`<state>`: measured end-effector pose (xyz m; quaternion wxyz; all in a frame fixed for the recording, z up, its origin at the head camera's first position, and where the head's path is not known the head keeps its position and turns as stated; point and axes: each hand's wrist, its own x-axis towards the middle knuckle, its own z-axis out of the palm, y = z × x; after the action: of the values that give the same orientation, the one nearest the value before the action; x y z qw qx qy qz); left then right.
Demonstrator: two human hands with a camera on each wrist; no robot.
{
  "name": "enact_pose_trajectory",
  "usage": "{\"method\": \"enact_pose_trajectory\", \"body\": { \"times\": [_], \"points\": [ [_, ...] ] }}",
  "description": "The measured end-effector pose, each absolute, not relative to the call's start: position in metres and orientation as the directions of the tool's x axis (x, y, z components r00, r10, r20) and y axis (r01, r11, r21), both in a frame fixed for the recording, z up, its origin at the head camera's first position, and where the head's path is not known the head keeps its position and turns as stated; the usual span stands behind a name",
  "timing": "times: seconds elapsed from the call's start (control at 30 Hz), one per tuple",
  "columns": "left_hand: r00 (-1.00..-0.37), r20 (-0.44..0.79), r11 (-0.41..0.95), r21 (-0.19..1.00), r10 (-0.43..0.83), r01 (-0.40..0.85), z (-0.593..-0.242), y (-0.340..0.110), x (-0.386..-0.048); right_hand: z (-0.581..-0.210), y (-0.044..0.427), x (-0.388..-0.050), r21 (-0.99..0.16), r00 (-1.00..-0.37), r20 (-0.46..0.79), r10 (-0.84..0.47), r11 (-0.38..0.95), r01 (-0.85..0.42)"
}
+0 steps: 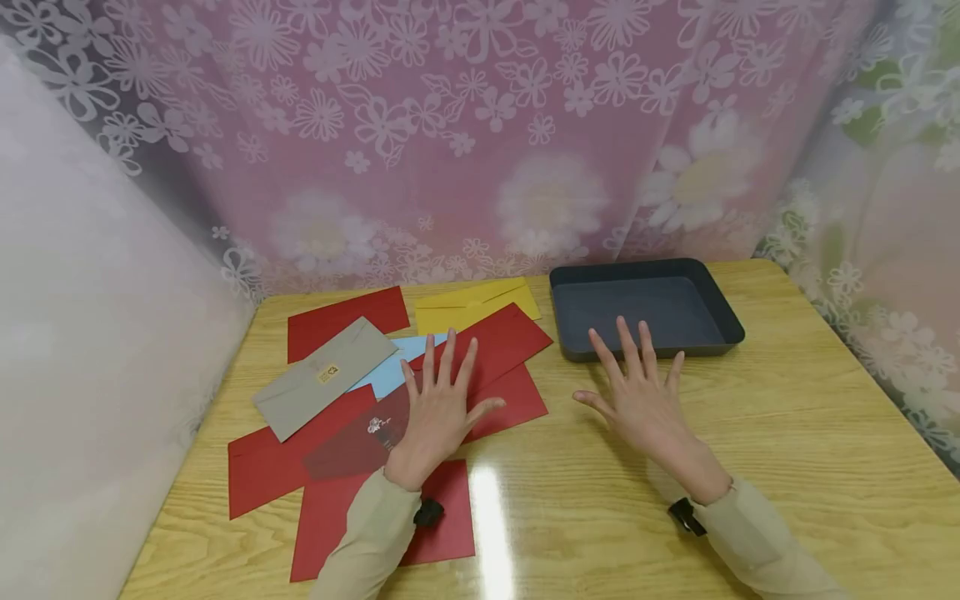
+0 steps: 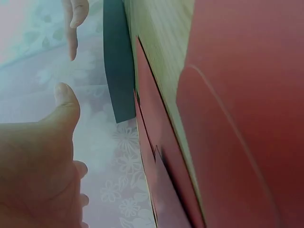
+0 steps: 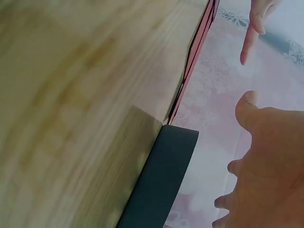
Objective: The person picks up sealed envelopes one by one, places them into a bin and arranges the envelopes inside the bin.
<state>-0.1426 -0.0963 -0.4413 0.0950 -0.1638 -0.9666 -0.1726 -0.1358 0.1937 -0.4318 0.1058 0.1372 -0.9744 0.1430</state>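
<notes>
On the tabletop (image 1: 810, 417), at nine o'clock from the middle: a dark red envelope (image 1: 352, 442) with a small white picture, lying flat over other red ones. Two o'clock end hidden behind the left hand (image 1: 435, 417). Probably very light, thin and bendy, a bit slick against other paper, and easy to crease. Best to pinch by the long edge near the eight o'clock end, with no hard squeeze in the middle.

Around this, on a clock with the dark red envelope at the center: a grey envelope (image 1: 315, 383) with a gold sticker at eleven, a light blue envelope (image 1: 384, 377) at one, partly covered, a yellow envelope (image 1: 472, 310) between one and two, and red envelopes (image 1: 341, 323) at twelve, two, eight and six. Grey envelope likely just as light; good to lift by the nine o'clock corner, out over bare wood.

Left hand above the pile, fingers straight and spread wide, holding nothing. Right hand (image 1: 648, 408) at three, fingers spread wide too, holding nothing, by the six o'clock side of a dark tray (image 1: 633, 308). Tray likely stiff and not heavy; easy to hold by the nine and three o'clock rims.

Farther off, at twelve: a pink flowery curtain (image 1: 450, 183).
</notes>
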Motion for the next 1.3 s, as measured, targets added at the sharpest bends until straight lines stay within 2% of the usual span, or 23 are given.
{"method": "enact_pose_trajectory", "body": {
  "times": [0.3, 0.53, 0.63, 0.73, 0.83, 1.0, 1.17, 1.3],
  "points": [
    [-0.88, 0.247, 0.854, 0.24, 0.406, 0.461, -0.431, -0.098, -0.156, -0.424, 0.222, -0.146, -0.222, -0.925, 0.294, -0.24, 0.924, -0.311],
    [-0.828, 0.325, 0.818, 0.213, 0.456, 0.534, -0.406, -0.084, -0.176, -0.408, 0.273, -0.165, -0.206, -0.841, 0.477, -0.256, 0.897, -0.391],
    [-0.822, 0.371, 0.809, 0.244, 0.432, 0.535, -0.402, -0.072, -0.188, -0.403, 0.295, -0.174, -0.235, -0.861, 0.47, -0.195, 0.912, -0.335],
    [-0.843, 0.378, 0.815, 0.292, 0.383, 0.501, -0.401, -0.057, -0.199, -0.403, 0.314, -0.184, -0.244, -0.885, 0.445, -0.139, 0.932, -0.269],
    [-0.879, 0.329, 0.835, 0.319, 0.345, 0.448, -0.402, -0.041, -0.209, -0.406, 0.328, -0.193, -0.254, -0.906, 0.411, -0.098, 0.942, -0.218],
    [-0.921, 0.197, 0.86, 0.337, 0.335, 0.384, -0.406, -0.015, -0.221, -0.41, 0.344, -0.203, -0.282, -0.968, 0.244, -0.06, 0.951, -0.13],
    [-0.922, 0.108, 0.858, 0.337, 0.372, 0.386, -0.416, 0.007, -0.229, -0.412, 0.355, -0.207, -0.303, -0.998, 0.049, -0.041, 0.952, -0.054],
    [-0.913, 0.051, 0.859, 0.321, 0.404, 0.398, -0.424, 0.021, -0.234, -0.414, 0.362, -0.208, -0.296, -0.999, -0.022, -0.041, 0.955, -0.032]
  ]
}}
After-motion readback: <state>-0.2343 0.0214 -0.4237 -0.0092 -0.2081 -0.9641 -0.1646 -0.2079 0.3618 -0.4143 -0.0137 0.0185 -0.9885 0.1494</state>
